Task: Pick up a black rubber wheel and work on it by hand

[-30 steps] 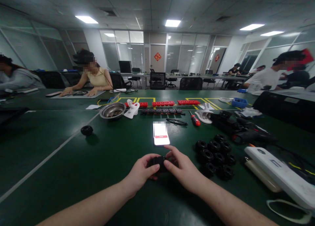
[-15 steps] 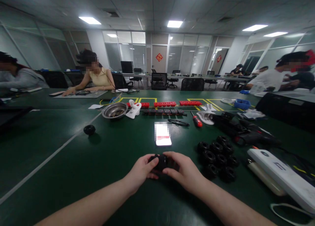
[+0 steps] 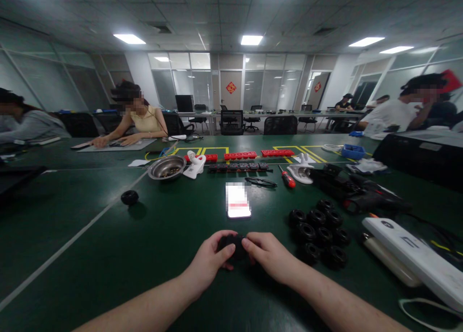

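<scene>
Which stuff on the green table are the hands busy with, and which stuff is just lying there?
In use:
- small black wheel, gripped by the left hand and the right hand
- cluster of matching black wheels near the right hand

Just lying about:
- phone
- metal bowl
- red-handled screwdriver
- lone black wheel
- white box

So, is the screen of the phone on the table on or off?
On. The phone lies flat on the green table beyond both hands, and its screen glows bright white with a red band.
</scene>
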Demonstrator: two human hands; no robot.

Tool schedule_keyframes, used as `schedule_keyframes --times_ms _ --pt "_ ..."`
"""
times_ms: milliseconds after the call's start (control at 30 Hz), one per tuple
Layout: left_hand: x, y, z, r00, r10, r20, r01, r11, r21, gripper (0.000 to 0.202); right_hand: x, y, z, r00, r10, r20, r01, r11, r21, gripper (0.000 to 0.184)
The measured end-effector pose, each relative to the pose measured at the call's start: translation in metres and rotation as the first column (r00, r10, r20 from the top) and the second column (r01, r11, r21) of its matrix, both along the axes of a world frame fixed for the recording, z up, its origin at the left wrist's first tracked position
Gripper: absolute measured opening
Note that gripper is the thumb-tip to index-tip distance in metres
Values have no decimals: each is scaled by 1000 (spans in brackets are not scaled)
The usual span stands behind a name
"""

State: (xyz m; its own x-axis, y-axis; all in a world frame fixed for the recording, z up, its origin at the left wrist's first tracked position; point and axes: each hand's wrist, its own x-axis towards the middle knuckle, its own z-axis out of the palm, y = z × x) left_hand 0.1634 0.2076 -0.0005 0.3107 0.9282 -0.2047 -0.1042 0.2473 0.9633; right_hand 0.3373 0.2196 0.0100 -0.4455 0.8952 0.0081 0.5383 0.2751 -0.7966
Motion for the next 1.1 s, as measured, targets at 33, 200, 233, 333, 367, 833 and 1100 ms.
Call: schedule_keyframes --times_ms 33,200,233,333,367,833,1100 --pt "0 1 -1 1000 -6 5 6 1000 7 39 0 0 0 1000 -3 1 3 1000 3 35" --pt "0 5 -3 999 -14 40 16 998 -58 41 0 -7 7 999 -22 27 19 994 112 19" --pt "-1 6 -3 999 -16 37 18 997 -71 41 0 -9 9 999 -7 39 1 989 149 27" --pt "-1 6 -2 999 -21 27 24 996 -88 37 -1 -16 15 995 38 95 -62 962 265 38" --pt "-2 5 -2 1000 -15 26 17 996 -86 36 -1 -17 16 994 38 106 -67 957 282 41" --pt "1 0 5 1000 3 -16 -4 1000 -23 42 -1 -1 -1 997 -7 76 2 998 63 27" --pt "-4 7 -1 995 -90 37 94 990 -106 35 3 -10 15 982 59 180 -105 961 257 44"
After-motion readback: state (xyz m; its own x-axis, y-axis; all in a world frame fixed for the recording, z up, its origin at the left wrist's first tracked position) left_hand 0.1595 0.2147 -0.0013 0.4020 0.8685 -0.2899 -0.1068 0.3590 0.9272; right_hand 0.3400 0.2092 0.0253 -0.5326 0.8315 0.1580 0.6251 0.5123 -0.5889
